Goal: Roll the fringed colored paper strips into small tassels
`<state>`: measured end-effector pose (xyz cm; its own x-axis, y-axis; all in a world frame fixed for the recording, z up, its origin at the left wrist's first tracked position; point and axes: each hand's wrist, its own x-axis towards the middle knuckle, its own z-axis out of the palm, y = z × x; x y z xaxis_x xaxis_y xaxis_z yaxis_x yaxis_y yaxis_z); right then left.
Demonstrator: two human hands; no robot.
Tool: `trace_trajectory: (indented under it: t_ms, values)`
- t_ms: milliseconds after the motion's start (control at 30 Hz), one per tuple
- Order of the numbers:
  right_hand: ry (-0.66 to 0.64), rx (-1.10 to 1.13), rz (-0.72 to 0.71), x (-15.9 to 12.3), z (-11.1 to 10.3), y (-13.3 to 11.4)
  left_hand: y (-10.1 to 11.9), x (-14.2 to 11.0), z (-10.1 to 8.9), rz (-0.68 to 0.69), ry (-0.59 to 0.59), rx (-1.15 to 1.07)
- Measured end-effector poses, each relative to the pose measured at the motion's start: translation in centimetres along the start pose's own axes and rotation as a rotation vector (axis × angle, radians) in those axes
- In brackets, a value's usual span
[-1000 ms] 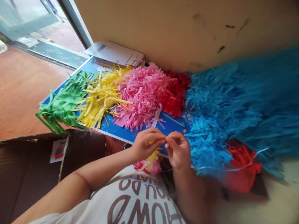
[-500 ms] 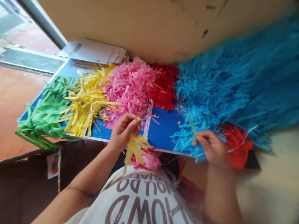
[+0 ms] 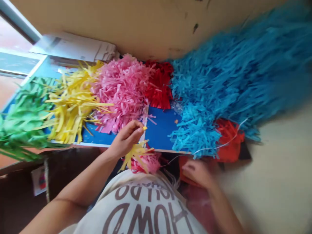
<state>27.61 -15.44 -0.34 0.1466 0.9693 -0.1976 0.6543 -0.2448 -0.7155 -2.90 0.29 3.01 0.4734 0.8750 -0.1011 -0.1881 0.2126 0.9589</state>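
My left hand is closed in a pinch on the twisted top of a yellow fringed paper tassel. The tassel's cut strips hang down above my lap. Just behind it, a bunch of pink and red fringed paper lies against my shirt. Below the table's front edge is my right hand, blurred by motion; its fingers look bent, but whether they hold anything is unclear. A thin white string runs from the lap bunch across the blue fringe at the right.
On the blue table lie green fringe, yellow fringe, pink fringe, red fringe and a large blue fringe heap. A paper stack sits by the wall. Orange-red fringe lies at the table's right end.
My right hand has dropped from above the blue fringe to below the table edge; the thin pale strip it held is no longer visible. My left hand still pinches the yellow tassel.
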Motion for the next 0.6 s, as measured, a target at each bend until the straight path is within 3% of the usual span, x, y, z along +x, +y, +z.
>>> trace_trajectory:
  t_ms: [133, 167, 233, 300, 367, 467, 533, 600]
  values:
    - [0.163, -0.263, -0.129, 10.1, 1.4, -2.8, -1.0, 0.9, 1.0, -0.009, -0.061, 0.126]
    - [0.232, -0.358, -0.11, 12.9, 1.8, -3.6, -1.1, 1.0, 1.1, 0.01, -0.075, 0.174]
    - [0.243, -0.484, -0.049, 17.7, 2.7, -4.9, -1.3, 1.2, 1.1, 0.056, -0.087, 0.257]
    - [0.223, -0.532, -0.016, 20.6, 3.4, -5.6, -1.5, 1.4, 0.9, 0.062, -0.1, 0.279]
    - [0.206, -0.545, -0.007, 21.4, 3.8, -5.6, -1.9, 1.8, 0.6, 0.034, -0.097, 0.245]
    - [0.181, -0.548, -0.035, 19.8, 3.8, -5.7, -2.6, 2.6, 0.4, -0.036, -0.038, 0.171]
    - [0.147, -0.37, -0.124, 17.6, 4.1, -6.2, -3.1, 3.1, 0.3, -0.088, -0.019, 0.117]
    - [0.101, -0.009, -0.211, 15.0, 4.9, -6.9, -3.4, 3.4, 0.4, -0.118, -0.022, 0.073]
